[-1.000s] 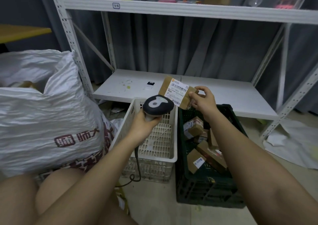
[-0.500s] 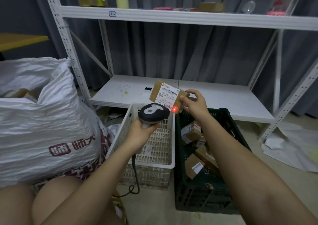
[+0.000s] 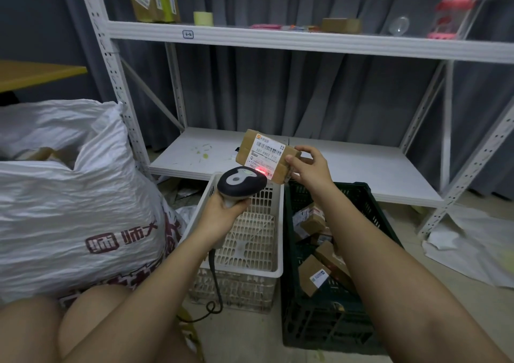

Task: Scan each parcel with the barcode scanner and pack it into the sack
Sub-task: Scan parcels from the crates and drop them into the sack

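Observation:
My right hand (image 3: 311, 169) pinches a small brown cardboard parcel (image 3: 265, 154) by its right end, white barcode label facing me. My left hand (image 3: 219, 215) grips the handle of a black and grey barcode scanner (image 3: 240, 182), held just below the parcel. A red scan spot glows on the label's lower edge. The big white woven sack (image 3: 72, 196) with red print stands at the left, mouth open, with brown parcels inside near the top. More labelled brown parcels (image 3: 314, 223) lie in the dark green crate (image 3: 370, 212) under my right forearm.
A white plastic basket (image 3: 274, 262) stands between sack and crate; the scanner cable hangs down its front. Behind is a white metal rack with a low shelf (image 3: 361, 168) and an upper shelf (image 3: 306, 41) bearing boxes and tape. White paper lies on the floor at right.
The red scan spot came on and stays on the label. Parcel and scanner keep their hold and closeness; the view tilted up a little.

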The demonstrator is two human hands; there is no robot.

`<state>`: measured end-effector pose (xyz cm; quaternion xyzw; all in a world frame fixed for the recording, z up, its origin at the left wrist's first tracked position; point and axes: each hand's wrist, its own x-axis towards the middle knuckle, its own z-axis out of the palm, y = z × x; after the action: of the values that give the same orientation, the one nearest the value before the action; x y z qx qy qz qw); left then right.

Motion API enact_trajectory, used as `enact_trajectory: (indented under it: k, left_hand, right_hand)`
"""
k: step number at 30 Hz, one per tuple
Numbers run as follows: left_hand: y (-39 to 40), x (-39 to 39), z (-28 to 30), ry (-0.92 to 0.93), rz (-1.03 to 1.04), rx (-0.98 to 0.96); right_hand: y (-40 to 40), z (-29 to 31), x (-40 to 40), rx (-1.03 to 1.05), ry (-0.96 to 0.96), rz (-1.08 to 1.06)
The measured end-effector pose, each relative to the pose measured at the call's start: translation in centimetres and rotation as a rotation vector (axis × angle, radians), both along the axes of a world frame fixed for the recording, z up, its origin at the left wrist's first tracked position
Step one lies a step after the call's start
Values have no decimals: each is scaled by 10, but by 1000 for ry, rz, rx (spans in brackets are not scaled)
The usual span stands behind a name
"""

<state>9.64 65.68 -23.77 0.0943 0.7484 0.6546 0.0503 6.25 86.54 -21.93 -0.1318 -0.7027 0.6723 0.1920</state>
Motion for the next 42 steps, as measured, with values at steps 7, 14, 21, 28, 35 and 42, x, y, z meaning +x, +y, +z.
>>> enact_trajectory:
  k: [7, 14, 21, 28, 35, 42]
  left_hand:
    - [-36, -3, 41, 85, 164, 46]
    - [-120, 8, 118, 294, 398, 216]
    - [-221, 22, 156, 368, 628, 189]
    - [-242, 21, 147, 314, 672, 214]
    - [-178, 15, 139, 288, 498, 201]
    - [-58, 4, 100, 202, 188, 135]
  right_hand:
    - [-44, 47, 2, -37, 150, 65]
    - [-139, 117, -4, -93, 376, 253]
    - [-261, 168, -34, 8, 577, 338]
    - [-288, 147, -53, 578, 281, 562]
    - [-204, 114, -34, 477, 316, 374]
    - [-63, 37, -3, 307, 40, 125]
